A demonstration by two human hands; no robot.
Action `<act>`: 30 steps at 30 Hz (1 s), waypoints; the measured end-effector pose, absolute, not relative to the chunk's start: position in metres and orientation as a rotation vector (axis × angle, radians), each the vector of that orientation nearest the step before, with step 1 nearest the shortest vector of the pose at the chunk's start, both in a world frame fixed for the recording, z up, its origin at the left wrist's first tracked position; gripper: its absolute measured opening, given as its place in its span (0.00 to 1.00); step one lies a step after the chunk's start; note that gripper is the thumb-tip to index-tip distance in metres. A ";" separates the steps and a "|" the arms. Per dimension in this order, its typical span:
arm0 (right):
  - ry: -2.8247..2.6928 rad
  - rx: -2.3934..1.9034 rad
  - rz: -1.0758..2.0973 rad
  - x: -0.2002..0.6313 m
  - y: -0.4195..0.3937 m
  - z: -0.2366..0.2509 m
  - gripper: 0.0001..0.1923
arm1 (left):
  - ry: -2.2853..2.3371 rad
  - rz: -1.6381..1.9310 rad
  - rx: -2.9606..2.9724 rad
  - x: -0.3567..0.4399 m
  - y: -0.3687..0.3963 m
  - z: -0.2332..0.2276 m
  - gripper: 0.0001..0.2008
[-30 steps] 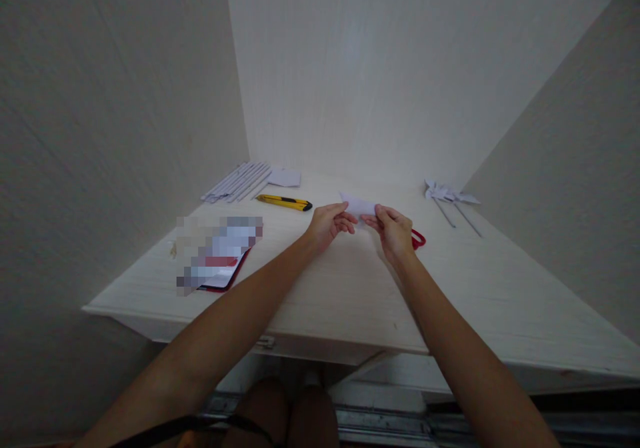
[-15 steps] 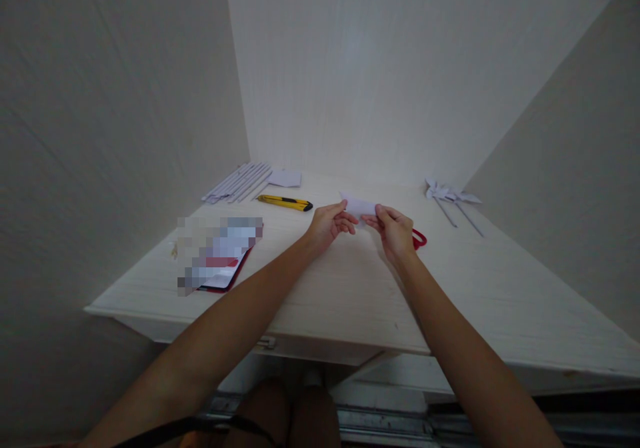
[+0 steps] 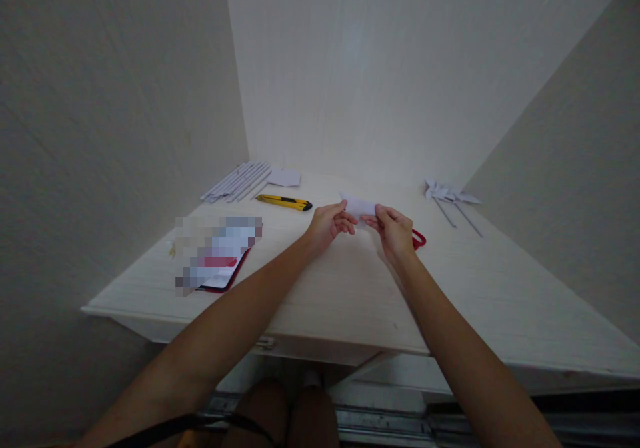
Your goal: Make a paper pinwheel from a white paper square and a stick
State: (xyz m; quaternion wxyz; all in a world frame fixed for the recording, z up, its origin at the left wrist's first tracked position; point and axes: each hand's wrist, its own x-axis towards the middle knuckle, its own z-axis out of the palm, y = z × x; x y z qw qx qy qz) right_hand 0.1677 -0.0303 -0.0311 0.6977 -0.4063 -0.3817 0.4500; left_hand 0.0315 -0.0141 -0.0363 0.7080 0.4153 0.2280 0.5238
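A small piece of white paper (image 3: pixel 361 207) is stretched between my two hands above the middle of the table. My left hand (image 3: pixel 330 225) pinches its left end between thumb and fingers. At the right end, my right hand (image 3: pixel 395 230) grips it the same way, thumb on top. Just beyond my right hand lies something with a red loop handle (image 3: pixel 419 239), mostly hidden behind that hand. A yellow utility knife (image 3: pixel 284 202) rests on the table to the left of my left hand.
White paper sticks (image 3: pixel 237 181) lie stacked at the back left beside a flat paper piece (image 3: pixel 285 177). A phone (image 3: pixel 225 258), partly blurred out, is at the left. Paper pinwheels (image 3: pixel 447 192) on thin sticks lie at the back right. Walls enclose the white table (image 3: pixel 325 301).
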 end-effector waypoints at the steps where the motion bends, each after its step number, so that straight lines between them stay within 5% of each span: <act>1: -0.850 -0.901 1.007 0.168 -0.030 -0.031 0.04 | 0.506 1.162 0.923 0.031 -0.014 -0.036 0.16; 30: -0.900 -0.908 0.978 0.168 -0.028 -0.034 0.09 | 0.544 1.154 0.943 0.030 -0.013 -0.037 0.15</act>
